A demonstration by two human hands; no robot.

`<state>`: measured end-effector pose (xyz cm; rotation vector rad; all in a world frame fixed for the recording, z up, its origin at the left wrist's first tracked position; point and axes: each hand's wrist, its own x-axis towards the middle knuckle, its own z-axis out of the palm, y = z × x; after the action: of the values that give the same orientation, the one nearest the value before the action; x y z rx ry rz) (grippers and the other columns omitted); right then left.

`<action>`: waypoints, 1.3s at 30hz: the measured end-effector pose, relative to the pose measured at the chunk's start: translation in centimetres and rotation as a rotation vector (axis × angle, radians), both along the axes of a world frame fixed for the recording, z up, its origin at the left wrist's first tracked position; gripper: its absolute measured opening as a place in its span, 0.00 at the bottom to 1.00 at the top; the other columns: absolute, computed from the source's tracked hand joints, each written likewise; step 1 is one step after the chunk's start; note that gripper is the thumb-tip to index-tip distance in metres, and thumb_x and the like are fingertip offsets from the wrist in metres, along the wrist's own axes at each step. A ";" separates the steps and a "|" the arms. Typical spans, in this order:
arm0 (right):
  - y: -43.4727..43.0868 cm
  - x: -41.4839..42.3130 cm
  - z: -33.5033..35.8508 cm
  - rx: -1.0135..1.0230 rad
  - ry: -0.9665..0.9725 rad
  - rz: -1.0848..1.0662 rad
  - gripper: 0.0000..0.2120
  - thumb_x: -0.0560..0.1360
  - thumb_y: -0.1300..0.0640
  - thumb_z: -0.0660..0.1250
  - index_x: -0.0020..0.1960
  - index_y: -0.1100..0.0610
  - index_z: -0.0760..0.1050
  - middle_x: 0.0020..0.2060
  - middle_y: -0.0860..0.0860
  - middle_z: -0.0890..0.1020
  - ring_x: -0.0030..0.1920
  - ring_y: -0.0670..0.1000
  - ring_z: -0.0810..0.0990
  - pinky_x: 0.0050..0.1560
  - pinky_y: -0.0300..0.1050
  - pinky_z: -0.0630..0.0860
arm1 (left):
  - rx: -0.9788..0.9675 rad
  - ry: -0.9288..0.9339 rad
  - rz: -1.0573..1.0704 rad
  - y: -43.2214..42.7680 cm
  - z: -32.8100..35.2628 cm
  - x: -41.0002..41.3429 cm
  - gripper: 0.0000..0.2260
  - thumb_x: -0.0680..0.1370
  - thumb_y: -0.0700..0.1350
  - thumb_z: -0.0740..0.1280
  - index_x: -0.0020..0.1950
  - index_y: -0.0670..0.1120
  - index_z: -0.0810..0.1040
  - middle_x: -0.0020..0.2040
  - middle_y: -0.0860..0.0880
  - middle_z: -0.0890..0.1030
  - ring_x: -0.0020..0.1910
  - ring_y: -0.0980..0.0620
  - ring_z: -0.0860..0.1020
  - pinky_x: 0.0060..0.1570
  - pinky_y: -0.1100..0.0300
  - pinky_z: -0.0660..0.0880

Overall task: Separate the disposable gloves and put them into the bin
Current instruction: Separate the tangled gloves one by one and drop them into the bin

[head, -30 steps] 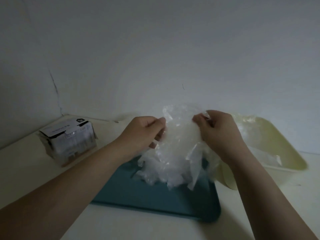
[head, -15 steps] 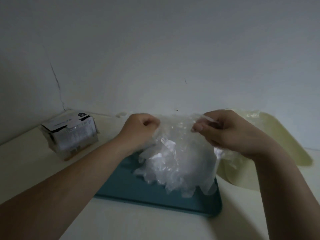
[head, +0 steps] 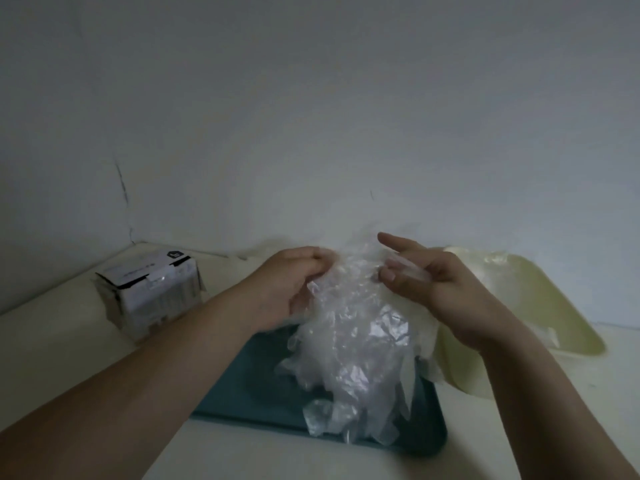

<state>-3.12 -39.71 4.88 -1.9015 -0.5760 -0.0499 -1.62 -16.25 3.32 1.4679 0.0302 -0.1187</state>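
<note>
Disposable gloves (head: 353, 341): clear, crinkled clump, held up in mid-frame, lower ends trailing onto a teal tray (head: 249, 386) at bottom centre. Gripped at the upper left edge by the left hand (head: 287, 285), fingers curled in around the film. Pinched at the upper right edge by the right hand (head: 422, 278) between thumb and bent fingers, a thin layer of film over those fingers, index finger held out straight toward the upper left. Just right of the tray, a pale yellow-green bin (head: 554, 306), some clear film showing at its far rim. At mid-left on the cream tabletop (head: 69, 358), well apart from the tray, a white and black carton (head: 152, 296): small dark logo on top, lines of print down the front, all too blurred to read.
</note>
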 end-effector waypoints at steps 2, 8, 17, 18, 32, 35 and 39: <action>0.2 -0.1 -0.3 -0.048 -0.031 -0.073 0.05 0.76 0.46 0.73 0.49 0.43 0.88 0.76 0.37 0.70 0.76 0.45 0.69 0.75 0.58 0.68 | 0.001 0.033 -0.034 -0.4 -0.5 -0.1 0.10 0.84 0.41 0.68 0.60 0.53 0.86 0.55 0.47 0.88 0.55 0.45 0.86 0.55 0.53 0.83; -0.1 0.5 -0.3 -0.524 -0.357 -0.208 0.02 0.76 0.46 0.74 0.47 0.39 0.84 0.82 0.41 0.59 0.83 0.47 0.44 0.80 0.68 0.47 | 0.019 -0.016 -0.133 -1.0 -0.2 0.0 0.12 0.84 0.40 0.67 0.64 0.51 0.84 0.59 0.41 0.87 0.61 0.39 0.84 0.66 0.42 0.77; 0.0 1.7 0.5 -0.197 -0.193 0.005 0.06 0.77 0.57 0.75 0.42 0.53 0.88 0.36 0.51 0.86 0.38 0.50 0.83 0.43 0.45 0.76 | 0.000 0.012 -0.106 -0.5 0.1 0.2 0.06 0.80 0.45 0.73 0.53 0.45 0.89 0.52 0.44 0.88 0.48 0.48 0.85 0.49 0.55 0.81; 0.1 1.7 0.4 -0.199 -0.184 0.000 0.05 0.77 0.57 0.75 0.43 0.53 0.88 0.36 0.50 0.86 0.38 0.49 0.83 0.42 0.44 0.77 | 0.016 0.015 -0.079 -0.3 -0.1 0.4 0.05 0.80 0.45 0.74 0.52 0.46 0.89 0.51 0.45 0.88 0.48 0.48 0.85 0.50 0.54 0.81; -0.5 3.8 -1.1 0.025 0.052 -0.235 0.11 0.78 0.64 0.71 0.37 0.66 0.82 0.28 0.58 0.80 0.29 0.53 0.78 0.34 0.45 0.74 | 0.172 -0.090 -0.356 0.4 -1.8 1.3 0.20 0.75 0.49 0.79 0.66 0.48 0.83 0.61 0.49 0.86 0.60 0.50 0.83 0.61 0.54 0.80; -0.9 4.3 -1.3 0.020 0.101 -0.315 0.14 0.77 0.63 0.71 0.34 0.67 0.75 0.26 0.55 0.72 0.27 0.50 0.70 0.29 0.40 0.65 | 0.044 -0.069 -0.200 0.2 -1.5 1.7 0.10 0.78 0.45 0.76 0.58 0.44 0.87 0.45 0.48 0.85 0.42 0.52 0.79 0.44 0.61 0.78; -0.8 5.3 -1.4 -0.201 0.088 -0.387 0.10 0.74 0.62 0.69 0.38 0.69 0.77 0.27 0.53 0.73 0.29 0.51 0.71 0.30 0.42 0.67 | 0.227 -0.105 -0.086 1.2 -1.0 2.1 0.06 0.82 0.47 0.72 0.49 0.49 0.88 0.44 0.50 0.86 0.41 0.54 0.79 0.45 0.57 0.74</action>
<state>2.19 -40.56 3.51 -2.1772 -0.1510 -0.1628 0.51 -15.06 2.28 1.7013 -0.1076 -0.1103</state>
